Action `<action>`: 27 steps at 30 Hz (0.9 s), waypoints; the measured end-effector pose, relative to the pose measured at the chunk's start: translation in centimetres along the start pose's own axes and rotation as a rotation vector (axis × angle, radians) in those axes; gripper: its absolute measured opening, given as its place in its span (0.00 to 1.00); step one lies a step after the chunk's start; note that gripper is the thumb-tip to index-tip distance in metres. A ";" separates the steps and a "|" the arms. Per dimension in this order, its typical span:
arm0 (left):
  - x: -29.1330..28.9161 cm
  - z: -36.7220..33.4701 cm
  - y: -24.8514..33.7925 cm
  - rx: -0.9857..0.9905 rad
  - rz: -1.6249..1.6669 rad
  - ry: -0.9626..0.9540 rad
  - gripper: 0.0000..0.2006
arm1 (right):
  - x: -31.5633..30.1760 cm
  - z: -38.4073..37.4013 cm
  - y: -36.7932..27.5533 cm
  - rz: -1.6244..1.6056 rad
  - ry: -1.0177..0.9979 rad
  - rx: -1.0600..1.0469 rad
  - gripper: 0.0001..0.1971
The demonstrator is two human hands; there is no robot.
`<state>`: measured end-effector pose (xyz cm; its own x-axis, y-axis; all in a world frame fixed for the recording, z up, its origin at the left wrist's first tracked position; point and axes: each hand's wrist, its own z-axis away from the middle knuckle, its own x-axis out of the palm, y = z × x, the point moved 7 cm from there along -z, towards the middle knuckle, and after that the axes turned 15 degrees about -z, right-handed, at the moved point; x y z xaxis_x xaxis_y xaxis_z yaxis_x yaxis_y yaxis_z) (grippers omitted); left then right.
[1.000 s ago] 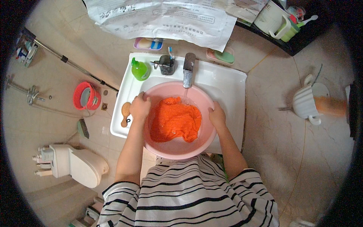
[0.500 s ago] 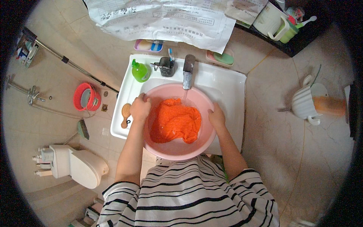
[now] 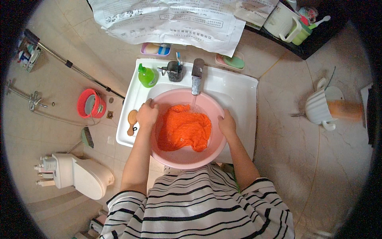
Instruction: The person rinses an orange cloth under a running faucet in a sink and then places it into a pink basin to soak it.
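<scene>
A pink basin (image 3: pixel 187 159) rests on the white sink, with a wet orange cloth (image 3: pixel 185 129) lying bunched in water inside it. From the grey metal faucet (image 3: pixel 197 75) a stream of water runs into the basin's far side. My left hand (image 3: pixel 147 114) grips the basin's left rim. On the opposite side, my right hand (image 3: pixel 227 122) holds the right rim, thumb over the edge. The fingers under the rim are hidden on both sides.
A green pump bottle (image 3: pixel 147 76), a black toothbrush cup (image 3: pixel 174 71) and a wooden hairbrush (image 3: pixel 132 122) stand or lie on the white sink (image 3: pixel 242 95). Soap dishes sit behind it. Printed paper sheets (image 3: pixel 171 24) hang beyond. A toilet (image 3: pixel 89 175) and red bucket (image 3: pixel 91 102) are at left.
Both hands keep their hold on the basin, and water still runs. Only a very slight shift of the whole view shows.
</scene>
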<state>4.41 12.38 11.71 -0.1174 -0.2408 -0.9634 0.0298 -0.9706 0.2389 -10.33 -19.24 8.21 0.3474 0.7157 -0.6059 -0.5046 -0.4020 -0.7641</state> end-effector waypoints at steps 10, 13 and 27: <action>0.7 -0.4 -0.5 0.001 0.023 0.010 0.23 | 0.6 -0.6 1.2 0.008 -0.019 0.012 0.24; 0.5 -0.2 -0.4 0.000 0.029 0.006 0.23 | 0.4 -0.4 1.0 -0.001 -0.007 0.000 0.23; -0.1 0.1 -0.1 -0.008 0.031 0.008 0.23 | 0.4 -0.2 0.7 -0.006 -0.003 -0.008 0.21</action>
<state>4.33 12.53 11.83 -0.1088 -0.2712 -0.9564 0.0412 -0.9625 0.2682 -10.40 -19.38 7.38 0.3481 0.7194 -0.6011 -0.4960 -0.4027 -0.7693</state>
